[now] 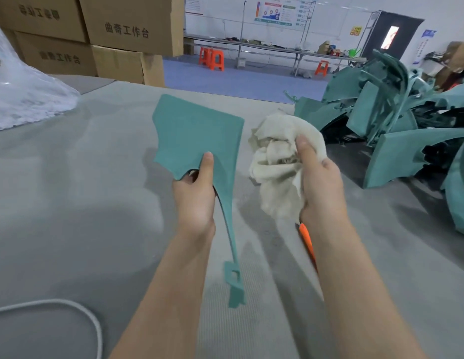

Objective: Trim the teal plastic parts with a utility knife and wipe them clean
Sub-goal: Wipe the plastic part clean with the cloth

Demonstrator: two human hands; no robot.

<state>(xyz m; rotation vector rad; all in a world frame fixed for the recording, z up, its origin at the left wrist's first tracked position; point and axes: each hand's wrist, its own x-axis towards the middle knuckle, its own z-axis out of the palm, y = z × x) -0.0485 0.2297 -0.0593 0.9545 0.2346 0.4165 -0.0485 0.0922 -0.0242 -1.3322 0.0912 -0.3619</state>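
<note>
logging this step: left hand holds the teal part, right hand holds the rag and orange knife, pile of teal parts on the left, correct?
Not quite: the head view shows the pile of teal parts on the right side, not the left. The rest holds: the left hand holds the teal part, and the right hand holds the rag and orange knife.

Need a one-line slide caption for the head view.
Left hand holds a flat teal part; right hand grips a crumpled cloth and an orange utility knife.

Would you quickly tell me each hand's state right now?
Left hand: grips the teal plastic part.
Right hand: holds the white rag, seemingly the orange utility knife too.
</note>
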